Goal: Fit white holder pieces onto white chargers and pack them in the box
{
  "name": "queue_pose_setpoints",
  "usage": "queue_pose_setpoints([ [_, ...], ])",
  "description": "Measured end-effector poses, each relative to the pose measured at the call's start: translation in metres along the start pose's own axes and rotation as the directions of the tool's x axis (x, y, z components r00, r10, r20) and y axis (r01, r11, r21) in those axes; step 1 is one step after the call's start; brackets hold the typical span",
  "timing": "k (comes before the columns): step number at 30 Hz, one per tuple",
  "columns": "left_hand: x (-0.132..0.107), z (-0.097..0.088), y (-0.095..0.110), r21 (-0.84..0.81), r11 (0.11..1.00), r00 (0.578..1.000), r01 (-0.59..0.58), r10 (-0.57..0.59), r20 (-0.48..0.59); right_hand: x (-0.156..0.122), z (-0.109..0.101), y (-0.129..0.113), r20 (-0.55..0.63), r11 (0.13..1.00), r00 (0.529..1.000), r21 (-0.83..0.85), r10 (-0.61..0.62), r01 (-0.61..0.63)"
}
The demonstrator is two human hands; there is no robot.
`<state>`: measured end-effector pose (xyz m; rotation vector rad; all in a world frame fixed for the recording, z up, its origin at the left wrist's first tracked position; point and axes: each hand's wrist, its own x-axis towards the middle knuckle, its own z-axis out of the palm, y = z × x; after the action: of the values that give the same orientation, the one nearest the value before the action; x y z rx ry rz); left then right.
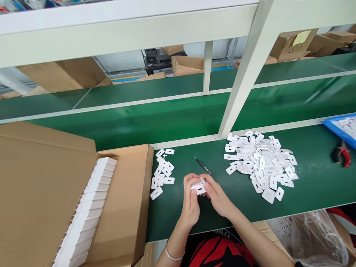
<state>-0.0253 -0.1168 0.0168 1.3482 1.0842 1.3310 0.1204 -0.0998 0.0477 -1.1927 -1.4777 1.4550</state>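
Both my hands meet over the green bench near its front edge. My left hand (190,198) and my right hand (216,195) together grip a small white plastic block (198,186) with a dark slot on its face. A black pen-like tool (203,166) lies just beyond my fingers. To the right spreads a big heap of white flat plastic plates (261,160). A smaller scatter of the same plates (162,170) lies to the left of my hands.
An open cardboard box (126,207) at the left holds a row of white blocks (89,205). A blue tray (340,128) with white parts and red-handled pliers (343,155) sit at the far right. A white frame post (244,74) rises behind the heap.
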Motion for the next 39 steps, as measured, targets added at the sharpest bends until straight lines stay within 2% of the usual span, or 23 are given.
queue_pose_setpoints([
  [2, 0.000, -0.001, 0.000, 0.074, 0.997, 1.000, 0.016, -0.016, -0.004, 0.003, 0.004, 0.009, -0.075, 1.000, 0.997, 0.015, -0.017, 0.018],
  [5, 0.001, -0.005, 0.002, 0.139, 0.988, 0.996, 0.073, -0.080, 0.048, 0.005, 0.004, 0.018, -0.143, 0.999, 0.988, -0.002, -0.048, 0.048],
  [8, 0.005, -0.009, 0.003, 0.129, 0.988, 0.990, 0.088, -0.101, 0.095, 0.004, 0.002, 0.019, -0.139, 0.998, 0.988, -0.014, -0.060, 0.059],
  [15, 0.010, -0.010, -0.001, 0.103, 0.994, 0.997, -0.021, 0.013, 0.076, 0.001, 0.006, 0.021, -0.120, 0.998, 0.992, 0.054, -0.036, 0.043],
  [22, 0.006, -0.013, 0.003, 0.104, 0.989, 0.984, 0.105, -0.119, 0.135, 0.004, 0.005, 0.028, -0.160, 0.999, 0.987, 0.039, -0.028, 0.034],
  [27, 0.009, -0.018, -0.001, 0.100, 0.994, 0.980, 0.051, -0.069, 0.188, -0.001, 0.005, 0.029, -0.159, 0.999, 0.987, 0.025, -0.031, 0.036],
  [31, 0.012, -0.023, -0.006, 0.087, 0.996, 0.983, 0.028, -0.043, 0.177, -0.004, 0.005, 0.030, -0.109, 1.000, 0.994, 0.009, -0.017, 0.018],
  [33, 0.013, -0.025, -0.007, 0.048, 0.997, 0.983, 0.063, -0.070, 0.169, -0.005, 0.006, 0.030, -0.084, 1.000, 0.996, -0.009, -0.004, 0.003],
  [35, 0.011, -0.025, -0.009, -0.070, 0.989, 0.980, 0.130, -0.117, 0.159, -0.007, 0.007, 0.030, -0.076, 0.999, 0.997, -0.044, -0.025, 0.022],
  [37, 0.009, -0.022, -0.010, -0.250, 0.936, 0.964, 0.247, -0.213, 0.157, -0.009, 0.007, 0.029, -0.086, 0.993, 0.992, -0.083, -0.093, 0.086],
  [39, 0.006, -0.018, -0.011, -0.371, 0.853, 0.930, 0.367, -0.323, 0.177, -0.009, 0.007, 0.028, -0.088, 0.978, 0.980, -0.123, -0.179, 0.168],
])
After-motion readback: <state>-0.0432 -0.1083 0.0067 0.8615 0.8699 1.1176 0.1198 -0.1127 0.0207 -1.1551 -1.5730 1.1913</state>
